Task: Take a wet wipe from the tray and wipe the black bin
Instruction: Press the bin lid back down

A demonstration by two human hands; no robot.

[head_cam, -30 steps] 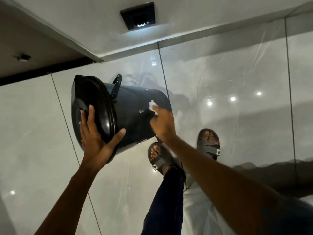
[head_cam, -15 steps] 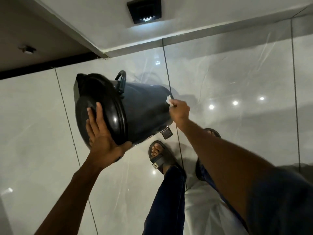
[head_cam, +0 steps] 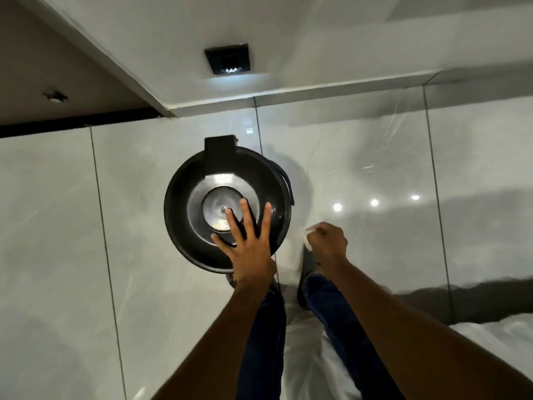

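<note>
The black bin (head_cam: 184, 203) stands upright on the glossy tiled floor, and I look straight down on its round lid. My left hand (head_cam: 248, 246) lies flat on the near right part of the lid with fingers spread. To the right of the bin, my right hand (head_cam: 327, 241) is apart from it and closed around a crumpled white wet wipe (head_cam: 306, 232), of which only a small bit shows. No tray is in view.
A white wall base and step (head_cam: 259, 105) run behind the bin, with a dark square vent (head_cam: 227, 59) above. My legs in dark trousers (head_cam: 265, 342) and sandalled feet stand just behind the bin. A white cloth (head_cam: 490, 347) lies at the lower right.
The bin was tilted on its side while my right hand wiped its wall. Now it stands upright, my right hand has come off it, and my left hand rests on the lid.
</note>
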